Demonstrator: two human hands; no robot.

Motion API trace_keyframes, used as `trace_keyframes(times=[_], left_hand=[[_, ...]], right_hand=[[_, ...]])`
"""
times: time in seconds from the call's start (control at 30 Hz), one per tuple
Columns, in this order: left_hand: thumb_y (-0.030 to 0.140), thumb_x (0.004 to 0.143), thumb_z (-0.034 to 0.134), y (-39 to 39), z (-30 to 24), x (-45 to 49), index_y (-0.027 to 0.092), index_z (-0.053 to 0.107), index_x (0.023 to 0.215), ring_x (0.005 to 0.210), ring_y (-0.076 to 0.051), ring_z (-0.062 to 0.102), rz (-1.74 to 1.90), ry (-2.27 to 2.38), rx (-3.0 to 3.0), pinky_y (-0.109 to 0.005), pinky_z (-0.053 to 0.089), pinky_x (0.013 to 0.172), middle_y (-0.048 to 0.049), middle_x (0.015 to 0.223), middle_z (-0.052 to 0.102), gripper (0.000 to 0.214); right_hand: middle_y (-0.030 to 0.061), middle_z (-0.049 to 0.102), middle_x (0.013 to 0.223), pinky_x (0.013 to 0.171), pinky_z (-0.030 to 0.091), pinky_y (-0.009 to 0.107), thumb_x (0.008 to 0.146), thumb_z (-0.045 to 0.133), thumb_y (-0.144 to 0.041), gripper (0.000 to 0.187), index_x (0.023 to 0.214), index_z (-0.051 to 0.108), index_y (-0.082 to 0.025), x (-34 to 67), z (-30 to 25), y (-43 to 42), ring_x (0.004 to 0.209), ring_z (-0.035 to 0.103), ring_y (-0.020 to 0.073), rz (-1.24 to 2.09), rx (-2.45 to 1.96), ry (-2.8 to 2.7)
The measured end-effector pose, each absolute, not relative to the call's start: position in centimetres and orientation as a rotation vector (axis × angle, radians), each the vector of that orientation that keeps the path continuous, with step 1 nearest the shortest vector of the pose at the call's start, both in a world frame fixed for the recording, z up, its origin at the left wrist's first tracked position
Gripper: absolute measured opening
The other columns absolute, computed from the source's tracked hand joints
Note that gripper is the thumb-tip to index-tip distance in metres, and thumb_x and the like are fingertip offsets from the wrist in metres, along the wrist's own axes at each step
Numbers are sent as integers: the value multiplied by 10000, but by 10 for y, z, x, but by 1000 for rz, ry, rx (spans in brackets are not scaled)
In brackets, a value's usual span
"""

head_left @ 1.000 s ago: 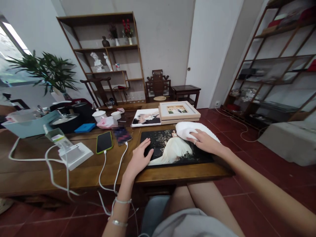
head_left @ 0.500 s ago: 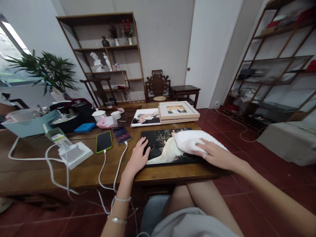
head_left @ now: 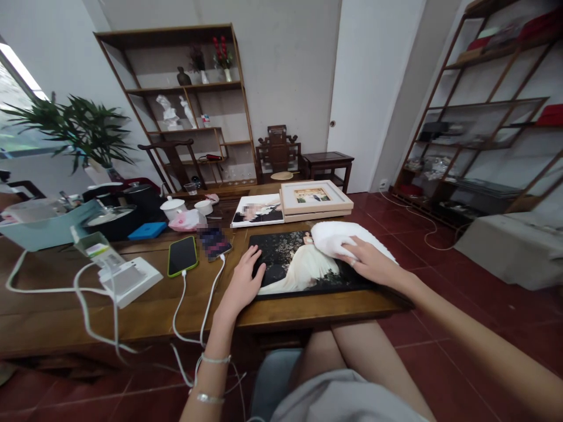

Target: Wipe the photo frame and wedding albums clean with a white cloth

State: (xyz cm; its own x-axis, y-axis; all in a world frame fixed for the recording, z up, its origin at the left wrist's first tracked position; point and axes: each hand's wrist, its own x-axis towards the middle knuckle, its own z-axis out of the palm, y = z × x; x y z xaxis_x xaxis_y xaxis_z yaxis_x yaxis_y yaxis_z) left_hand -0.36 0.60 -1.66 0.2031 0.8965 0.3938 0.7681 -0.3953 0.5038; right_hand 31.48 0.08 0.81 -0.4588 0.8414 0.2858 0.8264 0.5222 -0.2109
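Note:
A dark photo panel [head_left: 281, 272] with a figure in a white gown lies flat near the table's front edge. My left hand [head_left: 246, 274] rests on its left edge, fingers stretched out and slightly apart. Over the panel's right part, my right hand [head_left: 367, 258] grips a fluffy white cloth [head_left: 338, 235], with fingers bent into the fabric. The cloth covers the upper right of the panel and hides that area.
Behind the panel lie a white-edged photo print [head_left: 257, 210] and stacked light wooden picture frames [head_left: 316, 199]. To the left are a green-cased phone [head_left: 183, 257], a second phone [head_left: 214, 242], white cables, an open white box [head_left: 132, 281] and a blue box [head_left: 148, 230].
My right hand and the white cloth have shifted up and slightly left on the panel, uncovering more of the gown and the lower right. My left hand stays in place on the panel.

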Motion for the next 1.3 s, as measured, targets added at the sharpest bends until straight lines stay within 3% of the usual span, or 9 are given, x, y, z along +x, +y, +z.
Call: trace_keyframes(times=[0.17, 0.27, 0.7, 0.87, 1.07, 1.3], left_hand=[[325, 865, 412, 6, -16, -3, 129, 516, 1224, 1311, -230, 357, 958, 1597, 2255, -421, 267, 1090, -142, 1394, 425, 422], [322, 871, 396, 7, -18, -3, 146, 524, 1219, 1289, -216, 394, 980, 1581, 2264, -407, 284, 1085, -124, 1367, 466, 411], [272, 864, 387, 8, -18, -6, 135, 522, 1204, 1285, -213, 401, 967, 1578, 2277, -405, 283, 1089, -132, 1350, 482, 391], [283, 891, 315, 8, -19, -5, 121, 522, 1199, 1289, -203, 394, 979, 1565, 2245, -398, 269, 1097, -139, 1349, 480, 405], [249, 870, 345, 10, -24, -5, 151, 520, 1194, 1284, -204, 401, 1005, 1576, 2255, -405, 287, 1086, -118, 1346, 486, 381], [233, 875, 334, 11, -23, -7, 144, 501, 1215, 1293, -201, 386, 947, 1575, 2306, -408, 281, 1091, -116, 1359, 471, 389]], right_hand=[[103, 546, 1203, 928, 382, 433, 918, 343, -350, 310, 996, 620, -232, 321, 17, -64, 1179, 427, 292, 114, -1340, -2490], [111, 531, 1220, 911, 398, 435, 909, 362, -340, 299, 947, 638, -231, 320, 24, -76, 1138, 461, 290, 157, -1323, -2542], [140, 579, 1054, 879, 395, 410, 927, 326, -353, 360, 1112, 555, -147, 308, 17, 48, 1002, 511, 261, 12, -1366, -2452], [155, 556, 1150, 930, 371, 457, 898, 384, -299, 299, 1035, 611, -159, 304, 15, 6, 1082, 483, 280, 8, -1278, -2512], [141, 529, 1253, 1060, 216, 530, 828, 471, -194, 173, 874, 638, -195, 296, 18, -71, 1274, 341, 275, 58, -1090, -2635], [144, 551, 1181, 943, 371, 449, 896, 389, -268, 273, 998, 624, -172, 292, 25, -31, 1112, 474, 275, 62, -1166, -2604]])
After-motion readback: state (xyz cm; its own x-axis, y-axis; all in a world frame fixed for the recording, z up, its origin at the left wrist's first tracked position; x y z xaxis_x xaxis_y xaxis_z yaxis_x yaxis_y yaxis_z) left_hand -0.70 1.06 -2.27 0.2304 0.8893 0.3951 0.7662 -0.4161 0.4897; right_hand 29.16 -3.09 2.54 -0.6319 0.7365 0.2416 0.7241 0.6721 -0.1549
